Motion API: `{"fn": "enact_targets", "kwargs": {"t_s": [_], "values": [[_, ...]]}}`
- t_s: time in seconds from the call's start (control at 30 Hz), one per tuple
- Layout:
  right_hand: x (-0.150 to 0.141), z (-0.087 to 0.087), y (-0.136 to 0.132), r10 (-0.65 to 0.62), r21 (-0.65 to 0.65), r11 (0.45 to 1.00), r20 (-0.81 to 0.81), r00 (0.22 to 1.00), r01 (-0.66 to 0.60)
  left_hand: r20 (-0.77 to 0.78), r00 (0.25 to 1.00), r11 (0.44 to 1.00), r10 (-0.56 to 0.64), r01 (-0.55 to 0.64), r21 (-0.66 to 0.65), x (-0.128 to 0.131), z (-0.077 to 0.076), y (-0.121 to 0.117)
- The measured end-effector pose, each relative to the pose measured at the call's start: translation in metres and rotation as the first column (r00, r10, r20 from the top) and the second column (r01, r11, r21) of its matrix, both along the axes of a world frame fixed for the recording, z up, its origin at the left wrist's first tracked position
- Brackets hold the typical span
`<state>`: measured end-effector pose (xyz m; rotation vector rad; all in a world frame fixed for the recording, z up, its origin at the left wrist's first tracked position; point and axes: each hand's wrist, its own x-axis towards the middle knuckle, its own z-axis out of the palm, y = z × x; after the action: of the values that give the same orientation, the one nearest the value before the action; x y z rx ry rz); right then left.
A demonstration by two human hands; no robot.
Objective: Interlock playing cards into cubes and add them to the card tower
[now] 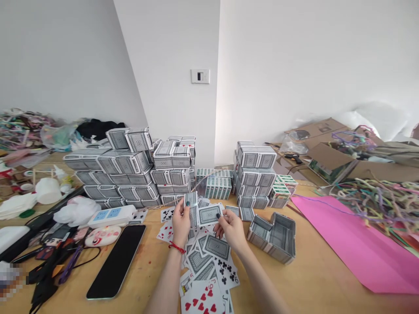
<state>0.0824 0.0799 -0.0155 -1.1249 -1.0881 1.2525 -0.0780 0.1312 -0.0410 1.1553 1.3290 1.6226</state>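
Observation:
My left hand (182, 220) grips a playing card (191, 205), held upright with its grey patterned back showing. Between the thumb and fingers of my right hand (231, 226) is a second playing card (208, 214), held sideways and close to the first, its back also showing. Whether the two cards touch I cannot tell. Below both hands lies a loose heap of playing cards (217, 247), some face up, such as a heart card (203, 301) at the front. An open box folded from cards (284, 237) stands right of my right hand.
Stacks of card-built blocks (124, 161) rise at the left, with another stack (257, 157) at the right. Green-and-white card packs (218, 187) sit between them. A black phone (116, 261) lies left, pink paper (356, 244) right, beside tangled pipe cleaners (369, 205) and a cardboard box (376, 170).

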Motion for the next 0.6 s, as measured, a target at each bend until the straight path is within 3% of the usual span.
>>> {"fn": "enact_targets", "kwargs": {"t_s": [0.47, 0.6], "values": [[0.0025, -0.0045, 0.0046, 0.022, -0.08, 0.996, -0.07, 0.997, -0.027, 0.04, 0.999, 1.0, -0.002, 0.001, 0.012, 0.0007, 0.0057, -0.0019], [0.0039, -0.0052, 0.0064, 0.025, -0.086, 0.996, -0.095, 0.995, -0.033, -0.017, 0.999, 0.999, -0.035, 0.035, 0.032, 0.0026, 0.0068, -0.0026]]}}
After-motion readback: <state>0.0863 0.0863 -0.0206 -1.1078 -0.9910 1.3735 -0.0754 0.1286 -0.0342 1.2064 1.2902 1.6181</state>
